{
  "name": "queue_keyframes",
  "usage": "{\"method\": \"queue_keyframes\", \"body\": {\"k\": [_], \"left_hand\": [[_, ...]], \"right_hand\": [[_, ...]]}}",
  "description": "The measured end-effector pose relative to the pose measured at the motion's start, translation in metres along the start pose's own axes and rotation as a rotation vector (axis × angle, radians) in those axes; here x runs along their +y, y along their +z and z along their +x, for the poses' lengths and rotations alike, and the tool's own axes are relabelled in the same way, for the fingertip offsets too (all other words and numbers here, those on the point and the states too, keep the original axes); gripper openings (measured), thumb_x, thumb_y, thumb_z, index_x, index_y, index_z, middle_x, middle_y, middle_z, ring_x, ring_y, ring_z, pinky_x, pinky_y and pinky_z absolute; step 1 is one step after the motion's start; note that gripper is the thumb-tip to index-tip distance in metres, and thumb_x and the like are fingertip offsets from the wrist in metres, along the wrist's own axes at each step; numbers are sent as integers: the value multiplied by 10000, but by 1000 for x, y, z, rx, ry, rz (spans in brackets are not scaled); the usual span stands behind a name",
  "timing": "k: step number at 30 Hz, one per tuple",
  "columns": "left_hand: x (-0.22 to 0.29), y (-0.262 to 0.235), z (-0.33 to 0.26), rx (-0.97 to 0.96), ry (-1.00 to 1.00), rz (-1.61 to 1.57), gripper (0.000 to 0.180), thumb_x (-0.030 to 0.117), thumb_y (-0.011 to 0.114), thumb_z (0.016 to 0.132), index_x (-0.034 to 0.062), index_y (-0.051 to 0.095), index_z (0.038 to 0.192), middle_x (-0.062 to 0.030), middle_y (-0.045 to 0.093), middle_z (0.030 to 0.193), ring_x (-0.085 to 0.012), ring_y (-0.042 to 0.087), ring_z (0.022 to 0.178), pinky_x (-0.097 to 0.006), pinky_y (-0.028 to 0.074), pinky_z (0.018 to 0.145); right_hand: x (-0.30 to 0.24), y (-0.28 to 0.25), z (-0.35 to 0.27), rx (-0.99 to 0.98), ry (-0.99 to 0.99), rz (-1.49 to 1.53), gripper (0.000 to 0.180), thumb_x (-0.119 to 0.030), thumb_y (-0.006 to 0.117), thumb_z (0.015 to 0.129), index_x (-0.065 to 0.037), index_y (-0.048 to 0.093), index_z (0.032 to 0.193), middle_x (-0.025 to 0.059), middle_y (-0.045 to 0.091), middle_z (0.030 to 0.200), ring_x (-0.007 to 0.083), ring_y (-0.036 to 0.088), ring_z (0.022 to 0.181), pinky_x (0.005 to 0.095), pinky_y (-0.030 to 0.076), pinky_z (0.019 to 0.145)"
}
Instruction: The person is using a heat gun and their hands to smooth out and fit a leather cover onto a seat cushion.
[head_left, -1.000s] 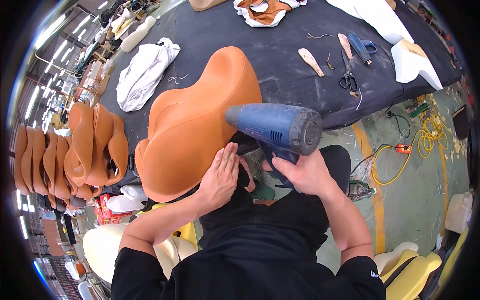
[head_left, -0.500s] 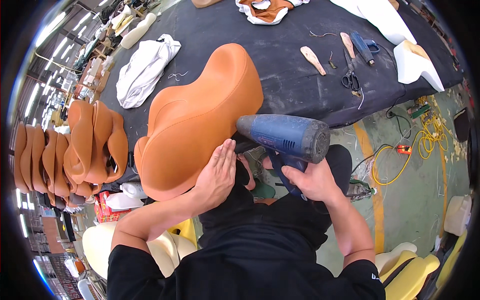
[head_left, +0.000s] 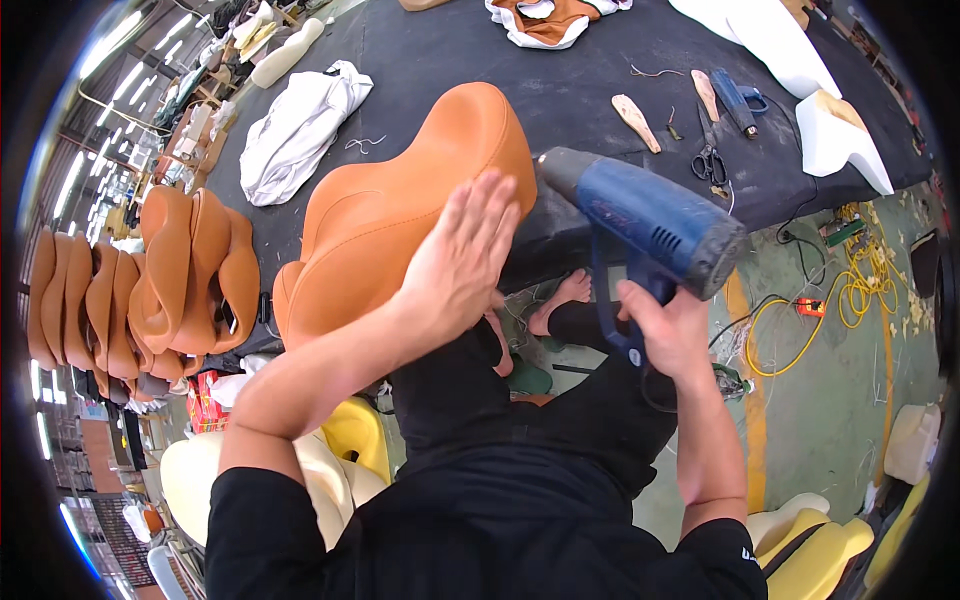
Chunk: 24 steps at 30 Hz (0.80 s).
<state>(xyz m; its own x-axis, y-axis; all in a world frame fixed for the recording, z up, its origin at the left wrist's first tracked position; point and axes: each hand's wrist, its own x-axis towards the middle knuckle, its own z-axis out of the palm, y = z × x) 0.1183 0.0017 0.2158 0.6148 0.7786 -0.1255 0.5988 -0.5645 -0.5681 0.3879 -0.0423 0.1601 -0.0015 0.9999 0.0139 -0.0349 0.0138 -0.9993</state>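
An orange-brown leather-covered seat cushion [head_left: 440, 160] with stitched seams lies at the near edge of the dark-covered table [head_left: 430, 60]. My left hand [head_left: 462, 250] is over its near right side, fingers stretched out flat and holding nothing; whether the palm touches the leather cannot be told. A blue heat gun [head_left: 650, 220] is in my right hand [head_left: 660, 325], which wraps around its handle. The gun's nozzle points up and left, close beside the cushion's right end and apart from it.
Behind the cushion lies white cloth [head_left: 300, 135]. Scissors [head_left: 709, 165], wooden-handled tools [head_left: 636, 122] and a second heat gun [head_left: 735, 103] lie at the right, by a white foam piece [head_left: 842, 145]. Several brown covered cushions [head_left: 195, 280] are stacked left. Yellow cable [head_left: 765, 355] loops across the floor.
My left hand has slid up and right along the cushion's near side. The heat gun has moved right and its nozzle has risen, away from the cushion's lower edge.
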Motion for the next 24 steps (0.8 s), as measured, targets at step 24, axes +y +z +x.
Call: {"method": "queue_keyframes", "body": {"k": [24], "left_hand": [[51, 52, -77, -69, -40, -488, 767, 483, 729, 920, -22, 570, 1475, -279, 424, 1629, -459, 348, 1549, -607, 234, 1272]], "right_hand": [[-1, -25, -1, 45, -7, 8, 377, -46, 765, 898, 41, 618, 1235, 59, 674, 944, 140, 646, 747, 308, 545, 667]]}}
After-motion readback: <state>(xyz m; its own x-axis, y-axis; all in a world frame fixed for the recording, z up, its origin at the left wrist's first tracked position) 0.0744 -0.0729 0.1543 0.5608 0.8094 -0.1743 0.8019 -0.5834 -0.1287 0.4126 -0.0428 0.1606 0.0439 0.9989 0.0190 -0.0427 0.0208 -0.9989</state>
